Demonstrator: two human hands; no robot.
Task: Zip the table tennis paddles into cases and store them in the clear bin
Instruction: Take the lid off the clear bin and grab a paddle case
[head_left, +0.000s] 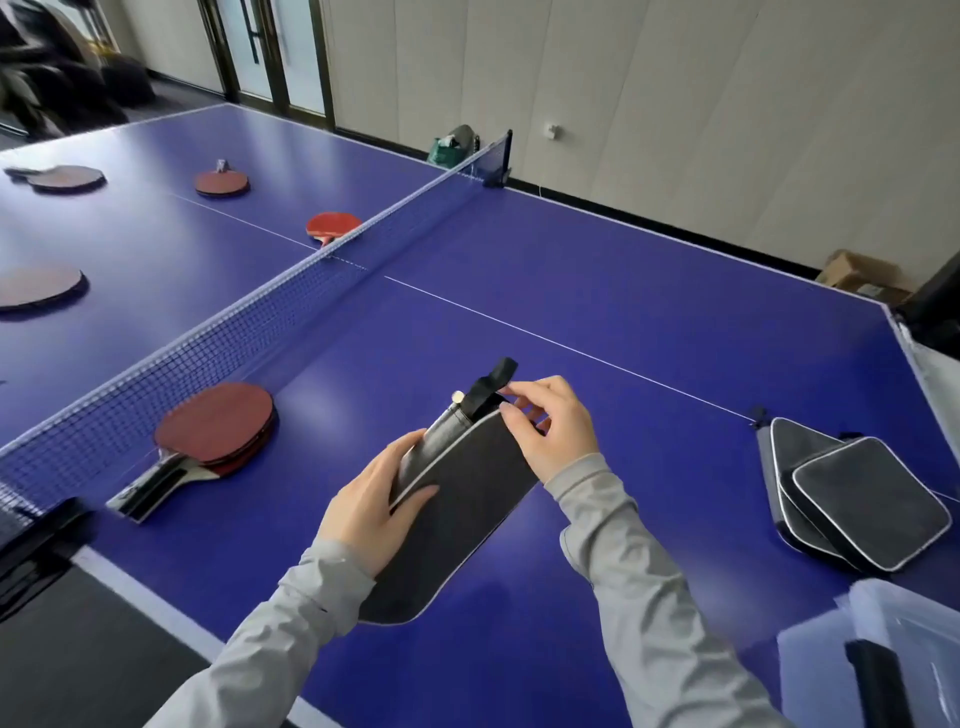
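The paddle case (457, 514) is held tilted above the table's (597, 260) near edge. The left hand (369, 509) grips its side; the right hand (550, 426) pinches its top corner beside a black strap (493, 384). Its contents are hidden. The clear bin (893, 623) sits at the near right corner, holding something dark. Two stacked cases (852, 499) lie near it. Stacked paddles (213, 431) lie against the net (218, 338); further paddles lie beyond.

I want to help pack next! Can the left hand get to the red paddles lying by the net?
Probably yes. The red paddles lie on the near side of the net, with bare table between. But the left hand is holding the case, so it must let go first.
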